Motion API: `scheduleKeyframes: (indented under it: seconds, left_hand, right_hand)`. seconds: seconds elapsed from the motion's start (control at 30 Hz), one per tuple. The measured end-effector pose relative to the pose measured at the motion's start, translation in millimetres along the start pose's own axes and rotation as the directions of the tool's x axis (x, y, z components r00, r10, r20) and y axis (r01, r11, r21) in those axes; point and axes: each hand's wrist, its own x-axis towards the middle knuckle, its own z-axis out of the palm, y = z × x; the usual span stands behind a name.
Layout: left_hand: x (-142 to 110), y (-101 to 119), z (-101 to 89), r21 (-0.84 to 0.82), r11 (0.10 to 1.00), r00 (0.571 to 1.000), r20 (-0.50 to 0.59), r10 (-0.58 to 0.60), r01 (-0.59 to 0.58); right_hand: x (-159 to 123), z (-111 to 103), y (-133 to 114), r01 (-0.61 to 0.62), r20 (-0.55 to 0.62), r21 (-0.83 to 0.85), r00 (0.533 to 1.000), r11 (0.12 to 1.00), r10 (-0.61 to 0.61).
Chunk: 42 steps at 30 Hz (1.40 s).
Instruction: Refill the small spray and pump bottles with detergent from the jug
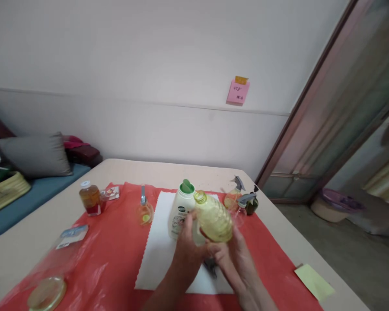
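Observation:
A clear yellow bottle (215, 218), uncapped, is held tilted with its open neck up and to the left. My right hand (235, 259) grips it around the lower end. My left hand (189, 246) curls at its left side, fingers by the neck; their exact contact is partly hidden. Just behind stands a white detergent bottle (179, 216) with a green top, upright on a white sheet (158, 259). Below my hands a dark grey item (210, 267), blurred and partly covered, lies on that sheet.
Red plastic (116, 259) covers much of the table. At left are an amber-filled jar (90, 199), a small spray bottle (145, 211), a plastic packet (73, 235) and a round lid (47, 293). Several spray bottles (241, 207) stand at right, near a yellow note (314, 280).

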Motion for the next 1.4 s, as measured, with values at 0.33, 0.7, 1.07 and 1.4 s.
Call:
scheduleKeyframes:
  seconds: [0.33,0.7,1.07,1.4]
  left_hand:
    - [6,8,-15.7,0.145,0.989,0.963,-0.260,0.065,-0.028]
    - [12,12,-21.1,0.095,0.994,0.944,-0.329,-0.010,0.044]
    - [17,11,-22.3,0.028,0.998,0.935,-0.354,-0.035,0.048]
    - [18,12,-24.4,-0.012,1.000,0.932,-0.363,-0.027,0.025]
  right_hand:
    - [52,-6,-77,0.153,-0.176,-0.439,0.952,0.886,-0.252]
    - [80,12,-114,0.169,-0.012,-0.759,0.962,0.629,-0.273]
    - [91,43,-140,0.181,0.081,-0.888,0.966,0.422,-0.245]
    - [90,73,-148,0.206,0.115,-0.924,0.953,0.323,-0.280]
